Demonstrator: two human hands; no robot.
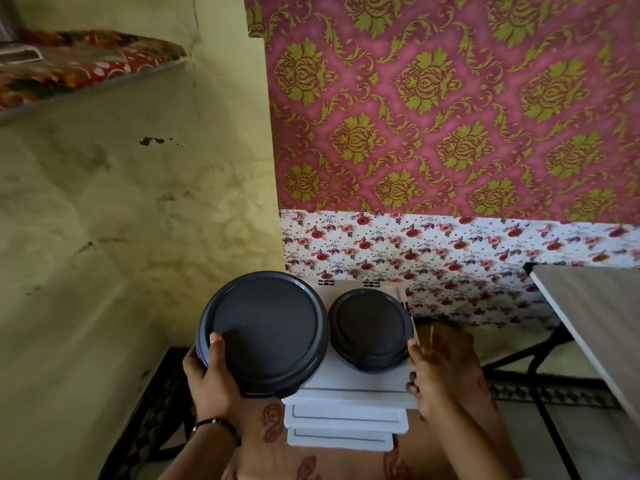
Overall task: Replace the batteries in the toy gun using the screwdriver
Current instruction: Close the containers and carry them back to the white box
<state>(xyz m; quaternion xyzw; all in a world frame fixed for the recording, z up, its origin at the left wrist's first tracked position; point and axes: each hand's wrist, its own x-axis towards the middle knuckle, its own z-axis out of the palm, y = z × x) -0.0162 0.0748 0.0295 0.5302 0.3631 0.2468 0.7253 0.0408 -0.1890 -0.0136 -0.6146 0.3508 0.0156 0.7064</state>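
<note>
Neither the toy gun nor any batteries appear in view; their location cannot be told. One thin orange-handled tool [430,344], possibly the screwdriver (too blurred to confirm), is pinched in the right hand [438,372], whose fingers also curl over the right edge of a stack of white rectangular trays [349,415]. Two dark grey round plastic plates rest on the stack: the large plate [265,336] at left, the small plate [370,329] just beside it. The left hand [211,372] grips the large plate's near rim, thumb on top. Judged step: preparatory carrying, before any unscrewing. Next move calls for setting the load down on a level surface such as the pale wood-grain table [595,317] at right, keeping the stack flat so the plates do not slide
</note>
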